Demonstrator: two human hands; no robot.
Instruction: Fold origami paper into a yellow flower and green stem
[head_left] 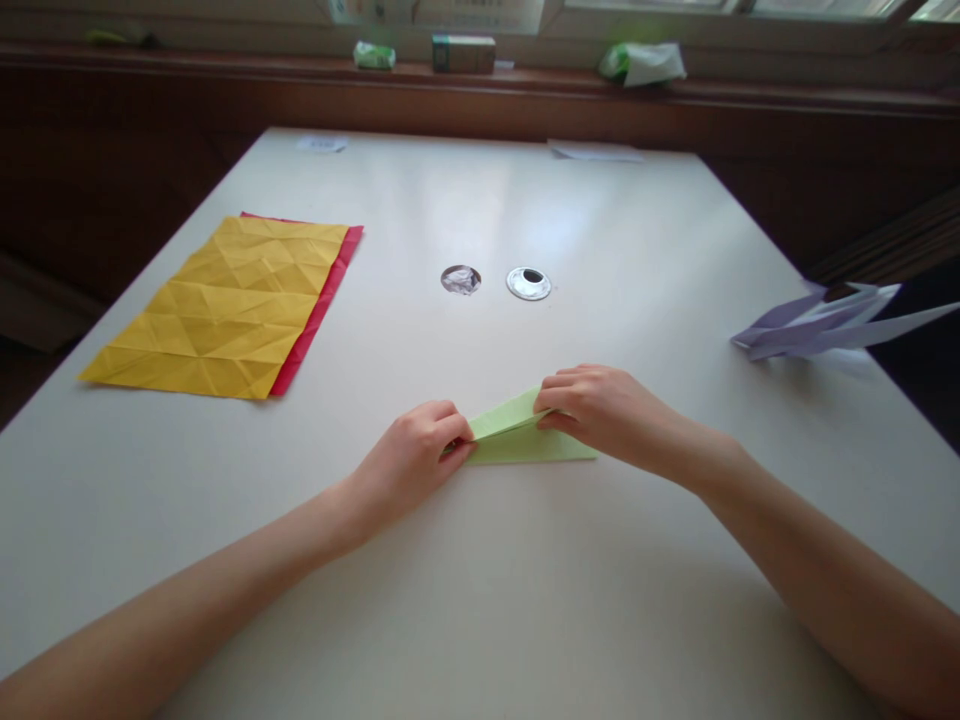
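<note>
One yellow sheet (225, 310) tops a red sheet (310, 335) at left. Near centre, the left hand (420, 445) pinches the green paper (529, 447) by its left end, the right hand (596, 400) its raised flap (506, 415); uneven tugging, I'd say, could crease it askew. Purple folded paper (806, 325) sits right.

The table (480, 600) has a white, light-reflecting top. Two round inserts, a left insert (460, 280) and a right insert (529, 283), are set side by side in the surface. A creased yellow sheet (232, 305) lies at the left, overlapping a red sheet (328, 285) exposed along its right and far edges. A folded light-green paper (540, 447) rests centrally, nearer than the inserts. A folded purple paper (810, 325) occupies the right side. A white slip (596, 152) and a small label (322, 145) lie near the far edge.
</note>
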